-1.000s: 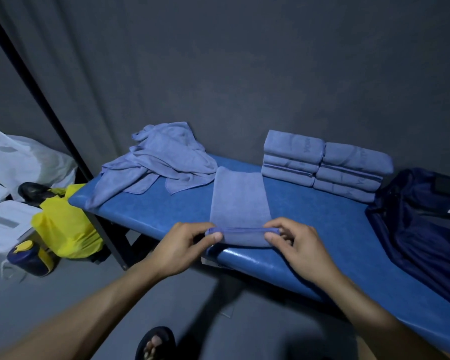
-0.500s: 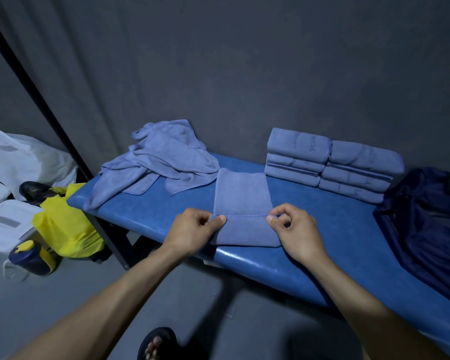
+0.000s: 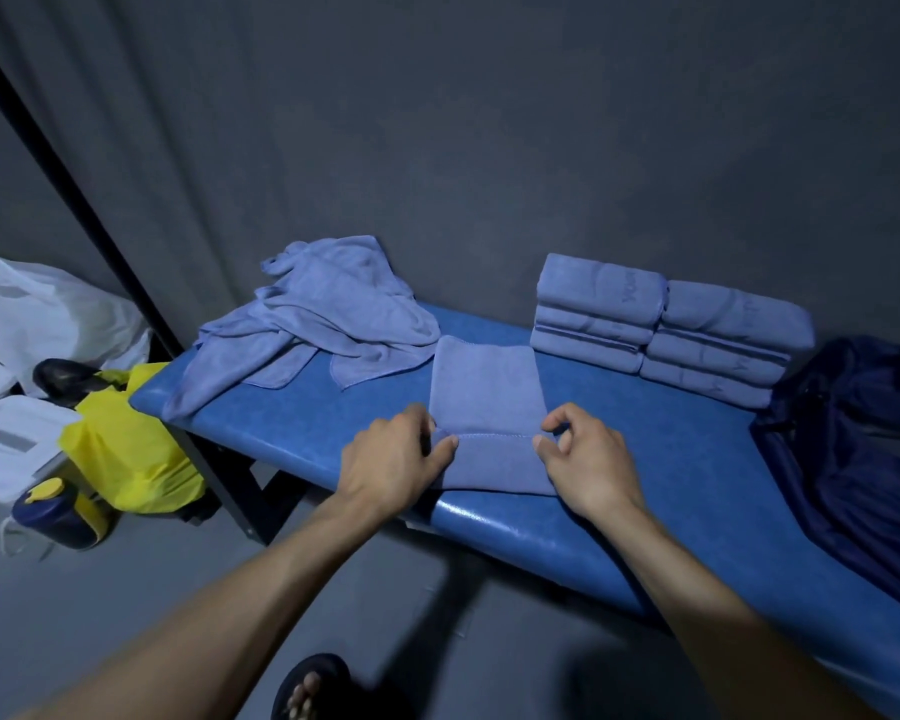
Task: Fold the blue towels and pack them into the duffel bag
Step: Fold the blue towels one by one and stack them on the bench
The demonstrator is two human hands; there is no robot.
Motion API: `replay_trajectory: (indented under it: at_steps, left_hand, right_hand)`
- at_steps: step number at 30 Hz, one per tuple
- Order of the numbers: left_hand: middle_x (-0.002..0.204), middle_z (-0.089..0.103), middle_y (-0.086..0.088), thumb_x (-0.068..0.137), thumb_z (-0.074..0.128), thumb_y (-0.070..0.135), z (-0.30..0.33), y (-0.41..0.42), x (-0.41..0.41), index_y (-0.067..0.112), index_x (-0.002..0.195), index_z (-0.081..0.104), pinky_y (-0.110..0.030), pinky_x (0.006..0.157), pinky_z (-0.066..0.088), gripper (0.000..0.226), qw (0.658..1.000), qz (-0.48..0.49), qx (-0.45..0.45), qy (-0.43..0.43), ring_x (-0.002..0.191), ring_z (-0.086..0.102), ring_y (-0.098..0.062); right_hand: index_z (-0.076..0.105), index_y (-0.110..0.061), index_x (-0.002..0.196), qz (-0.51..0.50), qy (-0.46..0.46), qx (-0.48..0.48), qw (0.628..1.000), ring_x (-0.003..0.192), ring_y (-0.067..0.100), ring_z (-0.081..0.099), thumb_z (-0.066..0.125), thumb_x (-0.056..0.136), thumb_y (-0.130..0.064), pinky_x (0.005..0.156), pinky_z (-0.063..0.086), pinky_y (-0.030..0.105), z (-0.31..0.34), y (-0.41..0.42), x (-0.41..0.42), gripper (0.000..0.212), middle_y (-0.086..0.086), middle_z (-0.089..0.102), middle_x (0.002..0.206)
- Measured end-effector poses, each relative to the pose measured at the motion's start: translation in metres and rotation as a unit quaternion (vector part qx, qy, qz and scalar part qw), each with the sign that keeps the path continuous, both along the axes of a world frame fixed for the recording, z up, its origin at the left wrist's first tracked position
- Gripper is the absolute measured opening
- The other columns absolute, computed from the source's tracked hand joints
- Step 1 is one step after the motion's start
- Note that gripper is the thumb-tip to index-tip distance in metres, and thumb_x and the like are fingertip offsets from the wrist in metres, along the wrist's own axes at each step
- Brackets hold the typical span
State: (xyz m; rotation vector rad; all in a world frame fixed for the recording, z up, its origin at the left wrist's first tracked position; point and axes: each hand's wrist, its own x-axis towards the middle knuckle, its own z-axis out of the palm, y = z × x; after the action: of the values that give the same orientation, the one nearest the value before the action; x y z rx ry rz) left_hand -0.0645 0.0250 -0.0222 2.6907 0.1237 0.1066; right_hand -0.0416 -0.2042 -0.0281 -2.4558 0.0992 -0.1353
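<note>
Far left on the floor I see a white plastic bag [image 3: 48, 309], a yellow bag [image 3: 126, 459] and a dark bottle with a yellow cap [image 3: 55, 511], none of them part of the job. On the left end of the blue padded table [image 3: 697, 459] lies the heap of unfolded towels [image 3: 323, 324], still waiting.

My left hand [image 3: 391, 459] pinches the left corner of the towel strip [image 3: 487, 387], thumb on top and fingers curled at its edge. A second ago that near hem hung at the table's front edge; now I have carried it away from me and it lies across the strip, so the near portion is doubled over. My right hand [image 3: 585, 462] pinches the hem's right corner the same way, thumb and forefinger closed on the cloth, other fingers loosely bent. The strip sits mid-table, just beside the heap, its far end close to the stacks.

Further right, two stacks of folded towels [image 3: 666, 330] stand touching by the wall. At the far right the navy duffel bag [image 3: 853, 459] slumps on the table end; I cannot tell whether any towels are inside it. I judge this fold partly done, with another fold likely before stacking, and packing not yet begun
</note>
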Motion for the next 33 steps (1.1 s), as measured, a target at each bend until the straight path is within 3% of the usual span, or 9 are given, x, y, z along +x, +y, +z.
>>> replay_trajectory:
  at_steps: [3,7,10,12,14,18,25,30,33]
  left_hand:
    - [0.096,0.06,0.014,0.091,0.064,0.041,0.002,0.003,-0.004,0.032,0.104,0.051,-0.038,0.068,0.05,0.02,0.992,-0.057,-0.012,-0.115,0.092,0.055,-0.019]
    - [0.094,0.06,0.015,0.081,0.074,0.011,-0.006,0.006,0.0,0.032,0.092,0.068,-0.034,0.053,0.046,0.025,0.961,-0.158,0.072,-0.215,0.086,0.047,-0.017]
    - [0.093,0.064,0.015,0.084,0.072,0.013,-0.011,0.013,0.0,0.031,0.094,0.071,-0.036,0.055,0.049,0.02,0.951,-0.192,0.093,-0.224,0.085,0.049,-0.017]
    - [0.101,0.063,0.016,0.096,0.061,0.026,-0.01,0.018,-0.004,0.029,0.103,0.069,-0.033,0.069,0.051,0.011,0.942,-0.232,0.071,-0.231,0.09,0.051,-0.017]
    - [0.116,0.059,0.014,0.1,0.053,0.044,-0.009,0.024,-0.009,0.028,0.116,0.066,-0.027,0.086,0.047,0.026,0.944,-0.266,0.053,-0.188,0.101,0.051,-0.015]
    - [0.137,0.048,0.008,0.096,0.054,0.063,-0.01,0.037,-0.009,0.024,0.138,0.054,-0.033,0.104,0.043,0.057,0.934,-0.323,0.081,-0.132,0.118,0.048,-0.018]
    - [0.138,0.051,0.006,0.098,0.05,0.036,-0.008,0.04,-0.005,0.025,0.14,0.053,-0.041,0.095,0.048,0.043,0.916,-0.336,0.14,-0.167,0.115,0.05,-0.023]
    - [0.121,0.054,0.02,0.104,0.05,0.037,0.001,0.035,-0.019,0.032,0.125,0.058,-0.028,0.098,0.041,0.023,0.941,-0.318,-0.025,-0.111,0.108,0.048,-0.012]
    - [0.106,0.056,0.023,0.105,0.05,0.04,0.005,0.034,-0.027,0.037,0.112,0.057,-0.024,0.092,0.041,0.011,0.942,-0.321,-0.072,-0.071,0.102,0.049,-0.008]
  right_hand:
    - [0.054,-0.033,0.097,0.017,-0.054,-0.045,0.997,0.083,0.017,0.057,0.067,0.092,-0.041,0.065,0.044,0.032,0.001,-0.003,-0.007,0.016,-0.011,0.054,0.094]
    - [0.059,-0.025,0.1,0.1,-0.231,-0.136,0.958,0.084,0.022,0.056,0.07,0.091,-0.022,0.057,0.049,0.036,-0.005,-0.005,-0.014,0.015,-0.007,0.053,0.098]
    - [0.066,-0.016,0.094,0.201,-0.303,-0.235,0.901,0.081,0.026,0.051,0.073,0.082,0.001,0.06,0.042,0.036,-0.01,-0.008,-0.011,0.023,-0.002,0.057,0.091]
    - [0.069,-0.017,0.098,0.242,-0.31,-0.251,0.885,0.085,0.025,0.055,0.069,0.085,-0.003,0.065,0.043,0.035,-0.01,-0.013,-0.012,0.02,-0.005,0.062,0.094]
    - [0.07,-0.019,0.109,0.273,-0.29,-0.23,0.888,0.094,0.023,0.057,0.058,0.097,-0.023,0.072,0.045,0.035,-0.01,-0.022,-0.016,0.017,-0.008,0.063,0.104]
    - [0.064,-0.023,0.128,0.289,-0.197,-0.202,0.915,0.112,0.013,0.051,0.056,0.092,-0.059,0.09,0.043,0.031,-0.008,-0.035,-0.022,0.052,-0.012,0.058,0.124]
    - [0.072,-0.017,0.115,0.231,-0.257,-0.168,0.923,0.102,0.019,0.059,0.055,0.082,-0.027,0.08,0.043,0.03,-0.011,-0.026,-0.026,0.039,-0.011,0.068,0.112]
    - [0.07,-0.026,0.103,0.225,-0.173,-0.084,0.955,0.08,0.01,0.053,0.052,0.083,-0.033,0.07,0.047,0.031,0.005,-0.034,-0.033,0.028,-0.017,0.064,0.083]
    - [0.067,-0.029,0.094,0.206,-0.096,-0.005,0.974,0.059,0.012,0.052,0.062,0.084,-0.036,0.063,0.046,0.032,0.018,-0.042,-0.037,0.013,-0.006,0.055,0.059]
